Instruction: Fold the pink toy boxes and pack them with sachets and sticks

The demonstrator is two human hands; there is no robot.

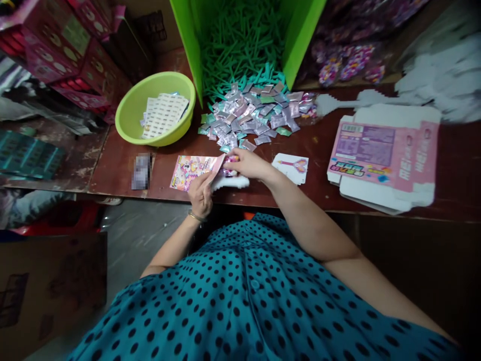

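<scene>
Fingers of the left hand (200,194) are pinched on a pink printed packet (195,171). A small item, seemingly a toy, is gripped by the right hand (248,164) at its mouth.

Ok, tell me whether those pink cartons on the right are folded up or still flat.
Flat. The pink cartons lie unfolded in a stack on the table, flaps spread out.

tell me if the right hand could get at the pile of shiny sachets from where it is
Probably yes: the right hand lies on the table just short of the pile of shiny sachets, and nothing stands between them, though its fingers already grip a small packet.
</scene>
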